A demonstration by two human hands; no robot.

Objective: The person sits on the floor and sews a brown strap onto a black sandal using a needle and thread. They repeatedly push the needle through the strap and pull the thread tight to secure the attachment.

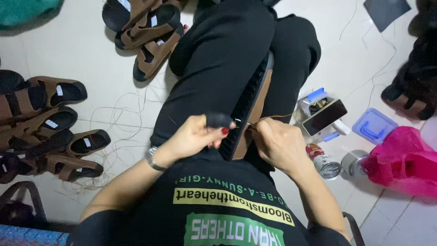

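Gripping a sandal [249,107] wedged edge-up between the knees — black sole side to the left, tan side to the right, toe end pointing away across the black trousers [218,59]. Left hand [193,136] curled over the sandal's near end, fingers pressed together against the black sole, a dark thimble-like cap [219,120] on one finger, red-nailed thumb tucked beneath. Right hand [278,142] on the tan side, fingers bunched, fingertips pinching a thin thread [277,117] right at the sandal's edge; thread running taut away to the right. Both hands touching the sandal, meeting at its upper rim; whether a needle sits between them, cannot tell — too small. Wristwatch [152,157] on the left wrist.

Lying around on the pale floor: brown sandals in a row [50,132] to the left, more piled [145,32] ahead, loose thread coils [123,118] near the left knee. Off to the right, just beside the leg, a phone [324,117] propped on a small box, a blue lid [374,125], two cans [325,163], a pink bag [403,159].
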